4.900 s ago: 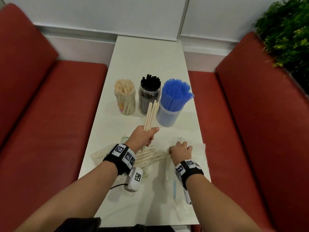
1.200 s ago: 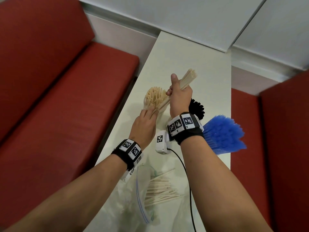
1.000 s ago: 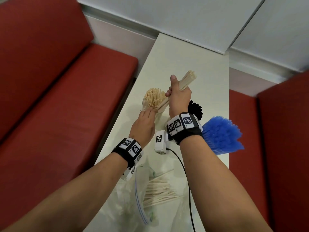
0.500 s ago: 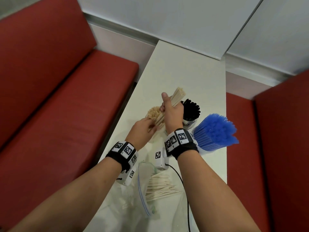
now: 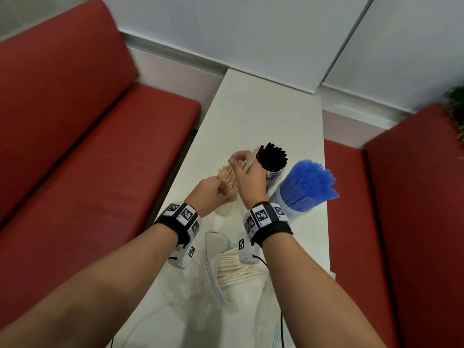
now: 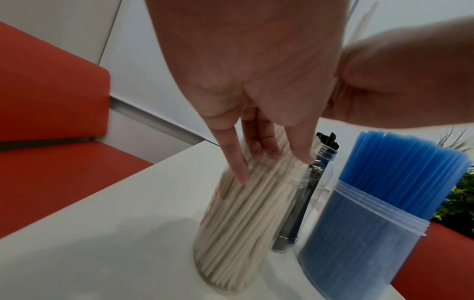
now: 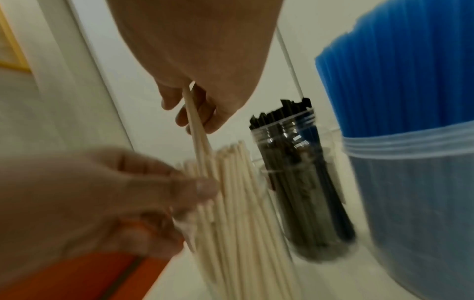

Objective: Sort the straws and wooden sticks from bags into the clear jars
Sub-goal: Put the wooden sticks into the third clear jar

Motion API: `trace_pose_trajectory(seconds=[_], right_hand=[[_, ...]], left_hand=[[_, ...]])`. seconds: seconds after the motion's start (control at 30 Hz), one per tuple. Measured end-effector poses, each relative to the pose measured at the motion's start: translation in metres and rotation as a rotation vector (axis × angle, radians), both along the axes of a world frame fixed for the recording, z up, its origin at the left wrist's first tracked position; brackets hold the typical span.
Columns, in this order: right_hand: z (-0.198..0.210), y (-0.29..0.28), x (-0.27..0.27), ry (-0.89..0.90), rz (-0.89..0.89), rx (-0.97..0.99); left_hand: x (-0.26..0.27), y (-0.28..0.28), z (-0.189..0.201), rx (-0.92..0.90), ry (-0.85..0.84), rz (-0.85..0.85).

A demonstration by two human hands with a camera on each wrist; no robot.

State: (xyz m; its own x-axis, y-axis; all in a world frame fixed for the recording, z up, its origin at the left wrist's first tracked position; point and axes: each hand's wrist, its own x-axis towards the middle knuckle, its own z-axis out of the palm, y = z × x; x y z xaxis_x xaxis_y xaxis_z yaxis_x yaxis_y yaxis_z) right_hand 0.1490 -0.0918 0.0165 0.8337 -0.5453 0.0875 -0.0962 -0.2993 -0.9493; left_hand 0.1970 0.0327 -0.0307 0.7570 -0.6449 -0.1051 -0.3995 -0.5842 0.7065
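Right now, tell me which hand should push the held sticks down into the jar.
Right. The right hand already grips the wooden sticks, their lower ends entering the stick jar. The left hand rests its fingers on the jar's neck and packed sticks, seemingly steadying them.

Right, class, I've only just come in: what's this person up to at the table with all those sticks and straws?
The person is sorting. The right hand grips a few wooden sticks and feeds them into the stick jar, which the left hand steadies at its mouth. Beside it stand a jar of black straws and a tub of blue straws. More sticks lie in an open bag nearer the person.
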Motion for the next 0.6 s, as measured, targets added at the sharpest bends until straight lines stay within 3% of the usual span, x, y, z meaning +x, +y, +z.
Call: trace_pose_trajectory(seconds=[0.13, 0.37, 0.53, 0.6], right_hand=[[-0.022, -0.003, -0.017, 0.148, 0.026, 0.022], [-0.027, -0.006, -0.023, 0.061, 0.036, 0.095], [-0.034, 0.004, -0.029, 0.270, 0.126, -0.183], [-0.025, 0.004, -0.028, 0.240, 0.115, -0.106]], left_hand=[[0.001, 0.000, 0.008, 0.063, -0.009, -0.034], [-0.010, 0.000, 0.010, 0.038, -0.023, -0.078], [-0.013, -0.005, 0.013, 0.053, -0.026, -0.015], [-0.013, -0.006, 0.014, 0.089, -0.040, -0.010]])
